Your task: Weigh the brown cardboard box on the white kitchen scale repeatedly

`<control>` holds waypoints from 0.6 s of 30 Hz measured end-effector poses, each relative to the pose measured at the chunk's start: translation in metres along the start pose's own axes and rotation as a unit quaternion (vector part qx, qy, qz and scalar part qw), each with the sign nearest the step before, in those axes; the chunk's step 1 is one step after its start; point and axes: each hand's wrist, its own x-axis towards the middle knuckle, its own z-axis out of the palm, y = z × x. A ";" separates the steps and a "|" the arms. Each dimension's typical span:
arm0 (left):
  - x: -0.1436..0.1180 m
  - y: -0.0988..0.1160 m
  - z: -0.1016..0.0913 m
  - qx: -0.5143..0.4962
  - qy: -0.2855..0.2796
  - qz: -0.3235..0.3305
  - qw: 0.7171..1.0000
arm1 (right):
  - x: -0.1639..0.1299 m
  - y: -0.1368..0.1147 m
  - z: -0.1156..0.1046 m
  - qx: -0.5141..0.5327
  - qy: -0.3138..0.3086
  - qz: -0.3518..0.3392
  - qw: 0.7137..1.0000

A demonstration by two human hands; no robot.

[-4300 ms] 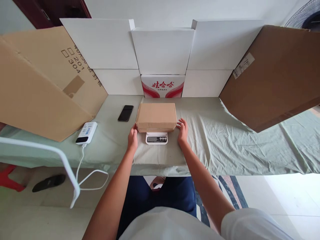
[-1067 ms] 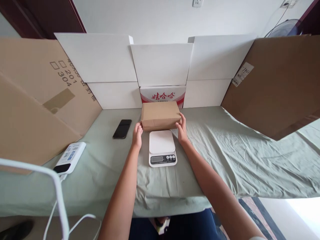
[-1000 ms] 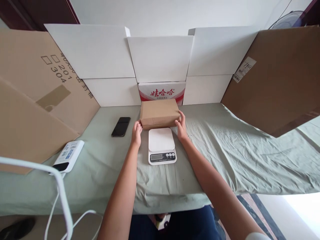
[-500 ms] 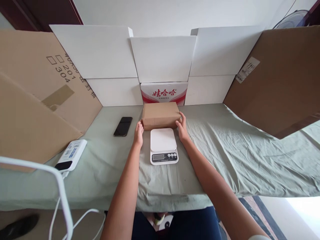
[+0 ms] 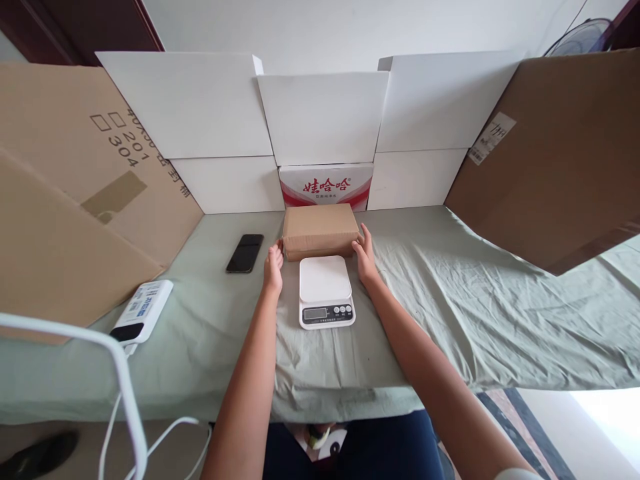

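A closed brown cardboard box [image 5: 320,230] lies on the green cloth, just behind a white kitchen scale [image 5: 325,291] whose platform is bare. My left hand [image 5: 273,267] rests at the box's near left corner, fingertips against it. My right hand [image 5: 365,255] presses on the box's right end. The box sits between both hands, in front of a red-and-white printed carton [image 5: 326,186].
A black phone [image 5: 245,253] lies left of the box. A white power bank [image 5: 142,311] with a cable sits near the left front edge. White cartons [image 5: 323,117] wall the back; big brown cardboard sheets lean at the left [image 5: 75,200] and right [image 5: 550,153]. A white tube [image 5: 125,393] crosses the lower left.
Earlier the box sat on the scale between my hands. It now lies on the cloth behind the scale, and over the last second nothing but the camera has shifted.
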 end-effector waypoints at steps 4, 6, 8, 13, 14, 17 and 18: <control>-0.001 0.000 -0.001 0.010 -0.012 0.002 1.000 | 0.001 0.003 0.000 0.000 -0.007 -0.009 1.000; -0.001 -0.001 -0.001 0.014 -0.017 0.001 1.000 | 0.002 0.003 0.001 0.000 -0.013 -0.010 1.000; -0.001 -0.002 0.000 0.015 -0.020 -0.002 1.000 | 0.002 0.003 0.001 -0.006 -0.020 -0.010 1.000; 0.000 -0.004 0.003 0.013 -0.029 -0.004 0.999 | 0.002 -0.002 0.003 -0.067 -0.032 -0.020 0.997; 0.000 -0.004 0.003 0.010 -0.031 0.000 0.999 | 0.002 -0.003 0.003 -0.078 -0.033 -0.025 0.996; -0.003 -0.001 0.003 0.002 -0.037 0.034 0.999 | 0.001 -0.005 0.004 -0.092 -0.035 -0.051 0.994; -0.005 0.001 0.003 0.007 -0.041 0.052 0.998 | 0.000 -0.005 0.004 -0.095 -0.036 -0.062 0.993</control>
